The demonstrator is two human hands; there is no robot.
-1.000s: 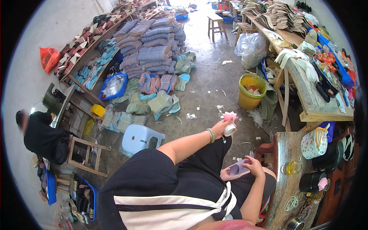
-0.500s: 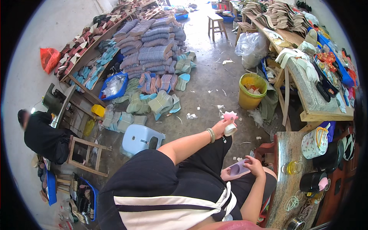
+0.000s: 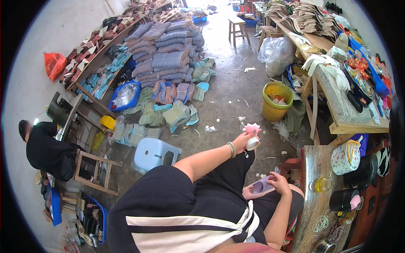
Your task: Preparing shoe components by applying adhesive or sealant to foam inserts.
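Observation:
My left hand, with a bangle at the wrist, is closed around a small white, rounded thing topped with a pink, wavy-edged piece. Its exact kind I cannot make out. It is held over my left knee, above the floor. My right hand hovers above my right leg with loosely bent, parted fingers and nothing visible in them. Just beyond these fingers is a lilac slipper, worn on my foot.
A pale blue plastic stool stands left of me. Ahead are stacked bundles of insoles and a yellow bin. At my right a table bears a glass cup and a floral pot. Far left, a person sits.
Almost nothing differs. The pink-and-white thing stays in my left hand at nearly the same spot, and my right hand holds its place.

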